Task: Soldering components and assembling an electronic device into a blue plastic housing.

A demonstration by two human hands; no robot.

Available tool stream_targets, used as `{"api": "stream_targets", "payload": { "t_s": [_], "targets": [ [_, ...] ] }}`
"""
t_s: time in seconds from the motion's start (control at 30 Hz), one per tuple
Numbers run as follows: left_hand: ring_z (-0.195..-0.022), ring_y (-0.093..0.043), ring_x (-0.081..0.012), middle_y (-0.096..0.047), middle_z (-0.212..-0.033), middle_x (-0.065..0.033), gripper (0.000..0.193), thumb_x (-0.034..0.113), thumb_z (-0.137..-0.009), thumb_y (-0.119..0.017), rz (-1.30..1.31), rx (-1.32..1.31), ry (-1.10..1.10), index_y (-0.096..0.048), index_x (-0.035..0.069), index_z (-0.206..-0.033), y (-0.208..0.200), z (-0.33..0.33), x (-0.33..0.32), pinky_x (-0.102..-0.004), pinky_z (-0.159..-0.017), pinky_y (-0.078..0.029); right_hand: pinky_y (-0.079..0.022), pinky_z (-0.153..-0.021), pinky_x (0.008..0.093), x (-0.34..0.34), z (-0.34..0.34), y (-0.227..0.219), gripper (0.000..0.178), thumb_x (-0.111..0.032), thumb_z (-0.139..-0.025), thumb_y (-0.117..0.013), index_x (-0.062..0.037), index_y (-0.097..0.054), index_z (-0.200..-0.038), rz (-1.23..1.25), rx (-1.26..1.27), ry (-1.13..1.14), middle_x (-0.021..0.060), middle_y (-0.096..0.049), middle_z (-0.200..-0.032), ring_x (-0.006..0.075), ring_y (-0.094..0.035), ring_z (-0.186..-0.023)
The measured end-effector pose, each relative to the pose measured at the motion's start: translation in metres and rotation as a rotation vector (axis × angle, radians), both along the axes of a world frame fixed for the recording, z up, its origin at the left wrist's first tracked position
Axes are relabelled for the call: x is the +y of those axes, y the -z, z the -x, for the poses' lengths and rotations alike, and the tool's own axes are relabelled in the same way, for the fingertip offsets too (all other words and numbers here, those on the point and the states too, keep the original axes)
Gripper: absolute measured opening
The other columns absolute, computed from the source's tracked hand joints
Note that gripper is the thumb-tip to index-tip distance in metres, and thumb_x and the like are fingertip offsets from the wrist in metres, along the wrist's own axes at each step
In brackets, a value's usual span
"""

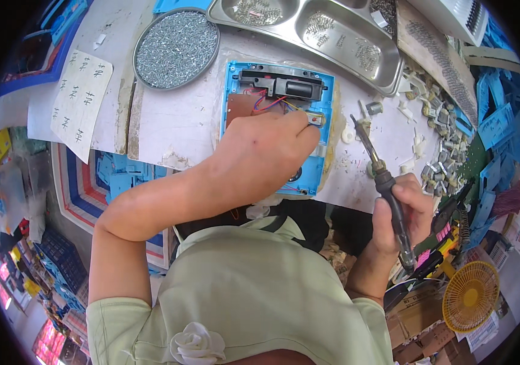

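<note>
A blue plastic housing [235,72] lies open-side up on the table in front of me. Inside it are a black module [296,89], a brown circuit board [238,104] and thin red, blue and yellow wires [267,102]. My left hand [269,143] reaches over the housing, fingers bent and pressed together by a small metal-and-yellow part [315,119] at its right side. Whatever is between those fingers is hidden. My right hand [415,210] grips a soldering iron [384,182] by its black handle, with the tip pointing up and away, apart from the housing.
A round tray of screws [138,64] stands at the far left of the housing. Behind is a metal compartment tray [389,85] with small parts. Several small motors [448,167] are heaped at the right. A marked paper sheet [83,100] lies left; a yellow fan [470,297] stands lower right.
</note>
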State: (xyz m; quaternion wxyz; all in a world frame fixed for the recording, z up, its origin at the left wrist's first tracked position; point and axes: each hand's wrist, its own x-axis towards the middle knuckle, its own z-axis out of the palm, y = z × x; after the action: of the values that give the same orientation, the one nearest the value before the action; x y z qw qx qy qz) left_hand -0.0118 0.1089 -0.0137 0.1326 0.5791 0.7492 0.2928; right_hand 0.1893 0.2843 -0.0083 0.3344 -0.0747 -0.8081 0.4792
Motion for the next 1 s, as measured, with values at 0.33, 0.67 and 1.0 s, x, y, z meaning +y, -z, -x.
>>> {"api": "stream_targets", "payload": {
  "t_s": [0.33,0.67,1.0],
  "targets": [
    [-0.064,-0.055,-0.0100,-0.064,-0.084,-0.0036,0.007,0.000,-0.089,-0.071,-0.091,-0.554,-0.124,-0.069,0.001,-0.096,0.002,0.016,-0.004,-0.0268,-0.057,-0.044,-0.053,-0.083,0.0308,-0.033,0.057,0.019,0.049,0.008,-0.078,-0.080,-0.0008,-0.064,-0.124,0.213,-0.084,0.024,0.0122,-0.066,-0.102,0.0211,-0.068,-0.092],
    [-0.068,-0.056,-0.0110,-0.061,-0.084,-0.0048,0.008,0.001,-0.090,-0.071,-0.090,-0.544,-0.089,-0.067,0.000,-0.096,0.002,0.018,-0.005,-0.0272,-0.060,-0.044,-0.051,-0.077,0.0296,-0.040,0.067,0.024,0.047,0.009,-0.078,-0.078,-0.0026,-0.065,-0.121,-0.023,-0.098,0.070,0.0116,-0.066,-0.096,0.0218,-0.065,-0.083],
    [-0.087,-0.064,-0.0283,-0.059,-0.107,-0.0075,0.014,0.002,-0.077,-0.073,-0.074,-0.199,0.177,-0.065,0.006,-0.088,0.005,0.027,-0.016,-0.0376,-0.073,-0.053,-0.038,-0.061,0.0352,0.001,-0.005,0.003,0.029,-0.001,-0.068,-0.073,0.0005,-0.067,-0.096,0.283,-0.061,-0.240,0.0086,-0.060,-0.075,0.0215,-0.052,-0.063]
  ]
}}
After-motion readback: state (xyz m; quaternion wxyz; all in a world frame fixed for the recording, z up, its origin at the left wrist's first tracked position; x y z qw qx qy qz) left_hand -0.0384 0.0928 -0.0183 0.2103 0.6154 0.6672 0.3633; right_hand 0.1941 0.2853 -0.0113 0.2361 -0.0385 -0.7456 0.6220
